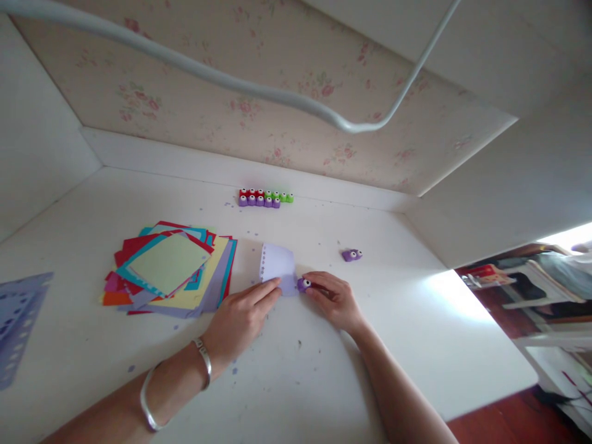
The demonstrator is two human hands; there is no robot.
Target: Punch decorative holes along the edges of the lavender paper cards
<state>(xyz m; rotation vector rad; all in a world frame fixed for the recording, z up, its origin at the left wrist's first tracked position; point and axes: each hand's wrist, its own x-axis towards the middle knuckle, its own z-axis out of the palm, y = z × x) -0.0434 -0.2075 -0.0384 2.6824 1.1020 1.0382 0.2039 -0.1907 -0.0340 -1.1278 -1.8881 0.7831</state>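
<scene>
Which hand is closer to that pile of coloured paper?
Left. The left hand lies close beside the pile of coloured paper; the right hand is farther off, holding a purple punch.

Lavender paper [278,256], its left edge holed, lies against a purple punch [302,285].

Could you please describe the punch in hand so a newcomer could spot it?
On the white table, right of the paper stack, a lilac sheet lies partly under the left hand. The purple punch is at the sheet's right edge; unlike the other punches, it is in the right hand.
</scene>
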